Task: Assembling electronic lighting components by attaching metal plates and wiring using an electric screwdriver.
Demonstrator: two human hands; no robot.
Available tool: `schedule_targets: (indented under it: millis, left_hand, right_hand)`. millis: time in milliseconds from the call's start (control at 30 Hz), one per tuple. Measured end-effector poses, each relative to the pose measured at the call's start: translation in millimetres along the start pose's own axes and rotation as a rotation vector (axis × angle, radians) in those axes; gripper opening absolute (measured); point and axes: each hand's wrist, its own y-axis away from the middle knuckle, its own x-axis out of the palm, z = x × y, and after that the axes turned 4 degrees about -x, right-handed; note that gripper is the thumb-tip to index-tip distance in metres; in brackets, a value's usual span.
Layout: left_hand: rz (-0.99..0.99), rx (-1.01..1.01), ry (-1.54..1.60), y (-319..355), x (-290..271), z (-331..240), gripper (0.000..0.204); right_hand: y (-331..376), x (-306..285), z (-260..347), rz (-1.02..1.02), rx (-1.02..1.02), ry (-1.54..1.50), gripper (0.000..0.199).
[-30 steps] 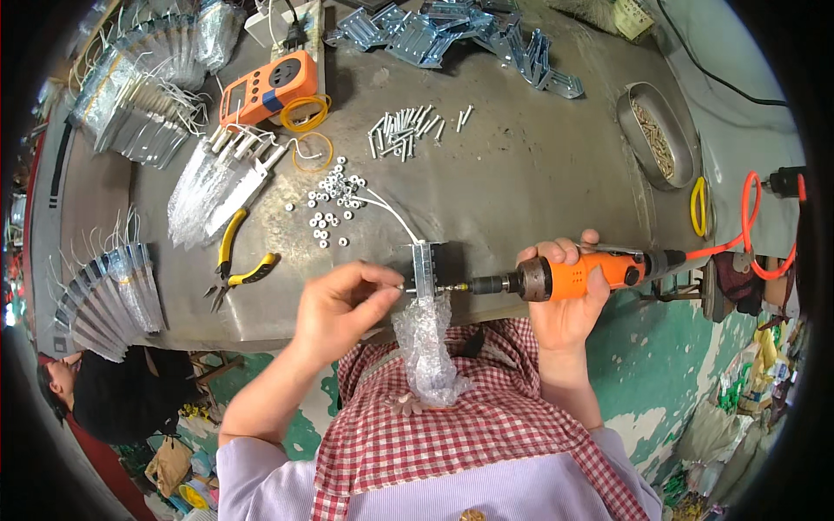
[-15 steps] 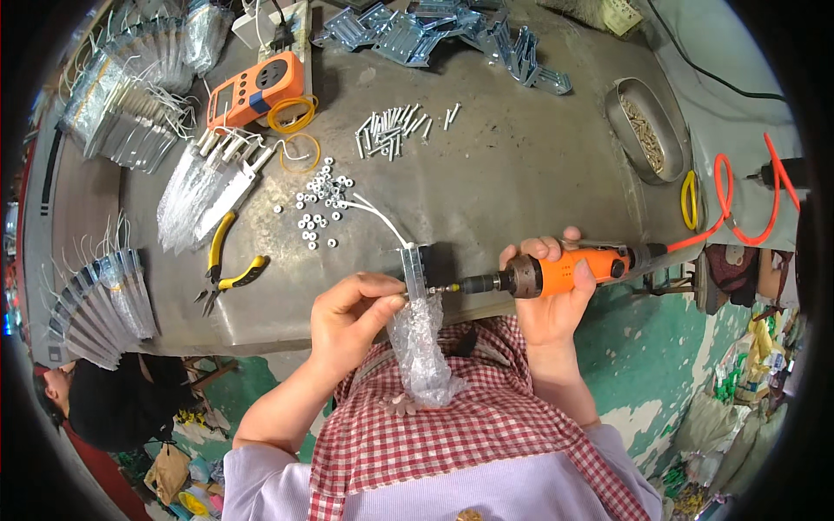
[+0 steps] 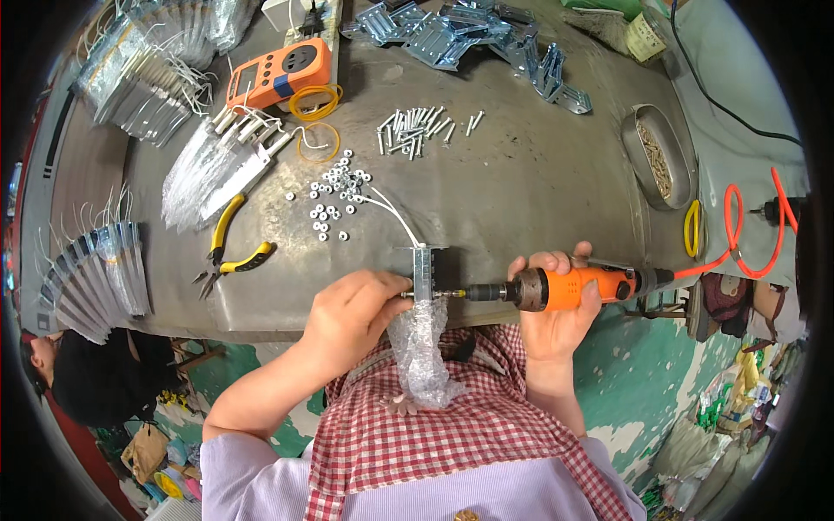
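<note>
My right hand (image 3: pixel 556 317) is wrapped round an orange power screwdriver (image 3: pixel 578 288). Its bit points left and meets a screw at the side of a metal bracket (image 3: pixel 423 269). That bracket stands at the table's front edge, on the end of a bubble-wrapped piece (image 3: pixel 421 356) with two white wires (image 3: pixel 395 208). On the bracket's other side, my left hand (image 3: pixel 352 313) is closed, thumb and fingers pinched at the screw's line; whatever small thing they hold is hidden. The wrapped end hangs over my checked apron (image 3: pixel 417 443).
White-topped nuts (image 3: pixel 326 211) and screws (image 3: pixel 413 130) lie in loose piles. Yellow-handled pliers (image 3: pixel 228 247) are left of them. Farther off are an orange meter (image 3: pixel 280 74), metal brackets (image 3: pixel 460 39) and a metal tin (image 3: pixel 660 156). Wrapped pieces (image 3: pixel 95 273) fan out at left; a red hose (image 3: pixel 734 234) coils at right.
The view has shifted, moving the table's things slightly right. My left fingers have shifted along the bracket's side, and the screwdriver bit stays at its other side.
</note>
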Motion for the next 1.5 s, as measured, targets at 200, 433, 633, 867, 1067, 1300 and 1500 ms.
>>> schedule_targets:
  millis: [200,433,633,867,1067,1300,1500]
  left_hand:
    - [0.137,0.089,-0.286,-4.4,-7.2,-3.9,0.022]
    - [0.245,0.143,-0.329,-14.7,-7.4,-7.2,0.018]
    - [0.345,0.089,-0.2,-20.6,-14.0,-6.0,0.022]
    - [0.562,-0.22,-0.042,-28.4,-19.7,-16.3,0.04]
    - [0.577,-0.279,0.061,-30.6,-17.5,-14.3,0.038]
    - [0.576,-0.297,0.082,-29.8,-16.0,-13.3,0.039]
    - [0.573,-0.301,0.113,-25.2,-15.6,-10.3,0.038]
  right_hand:
    - [-1.7,1.4,-0.6,-0.013,0.005,0.019,0.044]
    - [-4.5,-4.8,-0.1,-0.001,0.029,-0.055,0.039]
    - [-2.3,0.3,0.5,-0.029,0.027,0.001,0.042]
    - [-4.1,-0.9,-3.1,-0.033,0.02,0.0,0.041]
    - [-7.8,-7.8,-6.8,0.048,-0.001,-0.1,0.034]
    - [-9.8,-10.1,-7.2,0.072,0.004,-0.062,0.031]
    - [-11.0,-12.3,-9.1,0.131,-0.001,-0.074,0.032]
